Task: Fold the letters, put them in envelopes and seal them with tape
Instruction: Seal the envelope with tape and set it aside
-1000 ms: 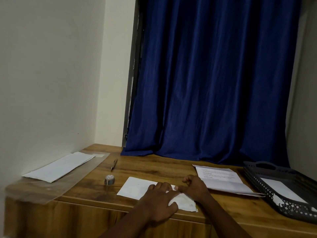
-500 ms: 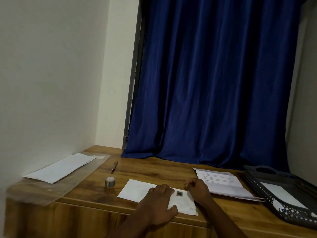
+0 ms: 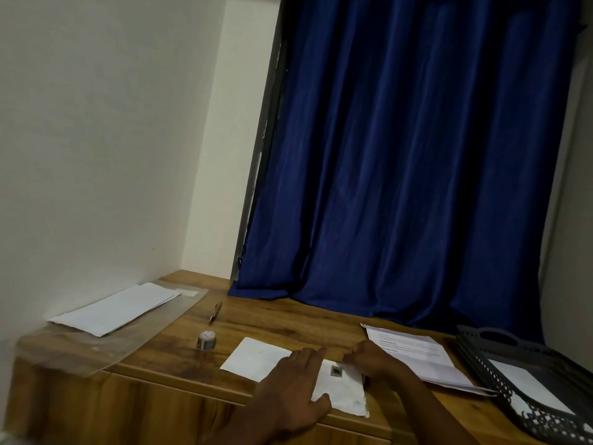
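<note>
A white envelope (image 3: 256,359) lies flat near the front edge of the wooden desk (image 3: 288,319). A small dark piece of tape (image 3: 336,370) sits on it. My left hand (image 3: 293,385) presses flat on the envelope's middle, fingers straight. My right hand (image 3: 369,359) rests at the envelope's far right edge with fingers curled; whether it pinches the paper is unclear. A small roll of tape (image 3: 206,340) stands left of the envelope. Printed letters (image 3: 414,351) lie to the right.
A stack of white envelopes (image 3: 118,308) lies on a clear plastic sleeve (image 3: 80,346) at the left by the wall. A pen (image 3: 215,313) lies behind the tape roll. A dark perforated tray (image 3: 481,340) holding paper sits at the right. A blue curtain (image 3: 401,155) hangs behind.
My hands have spread apart slightly, uncovering the dark tape piece on the envelope. The view has tilted. The envelope has stayed in place.
</note>
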`<move>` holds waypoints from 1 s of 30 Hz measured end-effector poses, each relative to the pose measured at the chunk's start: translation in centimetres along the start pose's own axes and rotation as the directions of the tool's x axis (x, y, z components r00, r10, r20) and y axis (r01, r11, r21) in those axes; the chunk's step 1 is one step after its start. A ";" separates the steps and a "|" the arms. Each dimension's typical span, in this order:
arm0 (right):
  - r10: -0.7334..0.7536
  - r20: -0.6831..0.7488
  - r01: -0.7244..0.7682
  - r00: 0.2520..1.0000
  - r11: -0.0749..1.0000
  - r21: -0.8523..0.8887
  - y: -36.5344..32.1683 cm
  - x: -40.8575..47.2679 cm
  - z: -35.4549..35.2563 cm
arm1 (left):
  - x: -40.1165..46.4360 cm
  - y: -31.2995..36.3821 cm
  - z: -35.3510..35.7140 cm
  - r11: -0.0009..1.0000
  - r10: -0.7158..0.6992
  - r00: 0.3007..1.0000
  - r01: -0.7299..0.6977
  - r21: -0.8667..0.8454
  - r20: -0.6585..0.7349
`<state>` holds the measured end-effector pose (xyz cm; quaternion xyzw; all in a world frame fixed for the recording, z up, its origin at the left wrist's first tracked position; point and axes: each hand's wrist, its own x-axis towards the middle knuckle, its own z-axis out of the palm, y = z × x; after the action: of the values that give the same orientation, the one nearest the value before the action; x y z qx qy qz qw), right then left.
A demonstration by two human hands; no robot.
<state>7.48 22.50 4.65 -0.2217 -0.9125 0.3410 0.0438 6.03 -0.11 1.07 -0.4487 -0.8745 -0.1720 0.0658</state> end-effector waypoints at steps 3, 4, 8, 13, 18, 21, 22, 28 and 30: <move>0.001 0.022 -0.002 1.000 1.000 0.022 -0.3 0.2 -0.9 | -0.2 0.1 0.1 1.000 0.011 0.999 -0.012 -0.009 -0.042; -0.009 0.041 0.006 0.999 0.998 0.067 -0.2 0.2 -1.2 | -0.3 0.1 0.0 1.000 0.009 0.999 -0.009 -0.010 -0.047; -0.050 0.140 0.033 0.989 0.992 0.125 -0.3 -0.5 -2.2 | -0.4 0.3 -0.1 1.000 0.009 0.998 -0.010 -0.013 -0.059; 0.005 0.225 -0.024 0.974 0.996 0.085 -0.9 -1.1 -3.7 | -0.6 0.3 0.1 1.000 0.020 0.990 -0.018 0.018 -0.140; 0.019 0.305 -0.033 0.952 0.999 0.041 -0.6 -2.5 -5.4 | -0.7 0.1 0.8 0.997 -0.048 0.961 0.030 -0.072 -0.271; -0.031 0.266 -0.008 0.963 0.990 0.143 0.3 -3.5 -7.2 | -0.6 0.0 0.8 0.970 -0.159 0.908 0.071 -0.232 -0.387; -0.047 0.241 0.002 0.969 0.983 0.184 0.8 -3.9 -8.1 | -0.4 -0.1 0.7 0.955 -0.193 0.882 0.068 -0.289 -0.429; -0.116 -0.059 0.130 0.991 0.926 0.356 5.0 -6.9 -14.8 | 1.3 -0.2 1.0 0.947 -0.156 0.893 0.012 -0.322 -0.423; -0.092 -0.166 0.152 0.982 0.905 0.398 6.6 -8.1 -17.1 | 2.2 0.7 1.6 0.965 -0.051 0.931 -0.047 -0.257 -0.361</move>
<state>21.19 33.74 14.02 -0.1739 -0.8277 0.5038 0.1760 5.32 2.52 0.35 -0.4130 -0.8171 -0.3660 0.1668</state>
